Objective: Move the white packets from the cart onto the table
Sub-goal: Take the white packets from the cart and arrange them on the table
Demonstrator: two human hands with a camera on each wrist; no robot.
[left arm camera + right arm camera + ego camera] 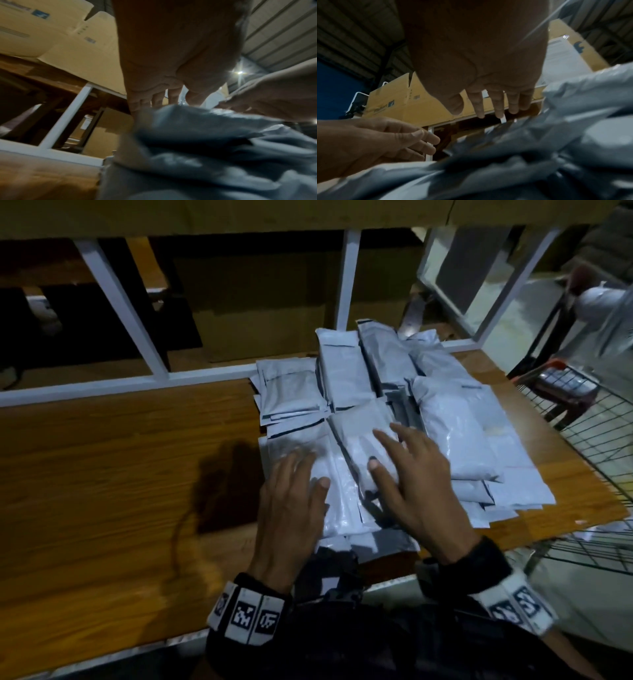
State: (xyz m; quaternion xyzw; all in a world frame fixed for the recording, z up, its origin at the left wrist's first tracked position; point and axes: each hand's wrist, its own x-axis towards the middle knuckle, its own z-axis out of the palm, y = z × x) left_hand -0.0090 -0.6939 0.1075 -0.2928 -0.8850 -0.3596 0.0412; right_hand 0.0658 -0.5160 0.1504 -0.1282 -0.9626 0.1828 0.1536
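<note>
The brown wooden table with a white metal frame carries a pile of flat white plastic packets on its right part. The packets overlap one another in several layers, some reaching the near edge.

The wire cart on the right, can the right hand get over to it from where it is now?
Probably yes. The right hand lies open on the white packets, and the wire cart stands just past the table edge on that side, with nothing in between.

head view high, facing down, wrist views low, close, facing forward, sharing packets
</note>
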